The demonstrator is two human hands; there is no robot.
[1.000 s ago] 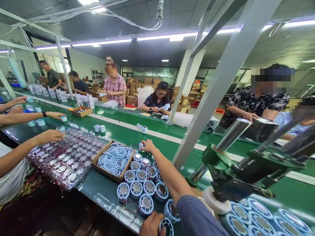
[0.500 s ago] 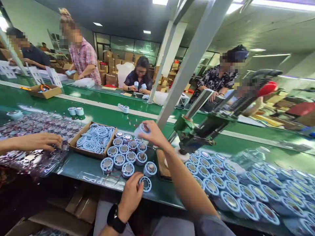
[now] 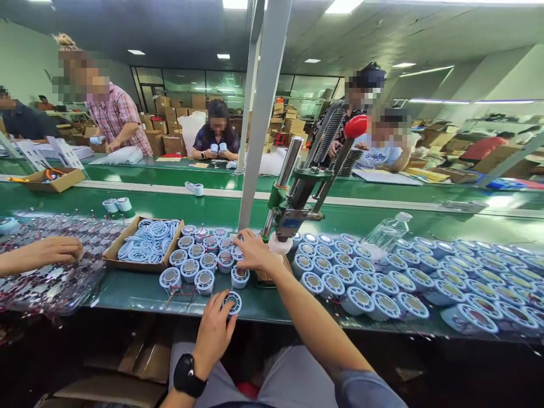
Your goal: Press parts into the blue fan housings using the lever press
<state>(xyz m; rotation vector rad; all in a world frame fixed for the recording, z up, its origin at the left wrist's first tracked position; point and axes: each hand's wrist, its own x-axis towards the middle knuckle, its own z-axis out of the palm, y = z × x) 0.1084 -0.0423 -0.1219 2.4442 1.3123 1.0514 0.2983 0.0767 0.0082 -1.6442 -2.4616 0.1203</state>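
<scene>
My left hand, with a black watch on the wrist, has its fingers closed around a light-blue round housing at the bench's front edge. This housing shows a dark, ribbed inside and no metal disc. My right hand is at the back right of a cluster of similar housings that have silver discs on top. Its fingers curl around a light-blue housing, mostly hidden by the hand. Right beside it stands a lever press with a white pressing head over a wooden base.
A cardboard box of light-blue rings sits left of the cluster. Another person's hand hovers over wired parts at far left. Many housings and a clear plastic bottle occupy the right. A grey post rises behind.
My right hand has lowered a housing from the air to the cluster's back edge. My left hand stays on its housing. The view has levelled and turned right.
</scene>
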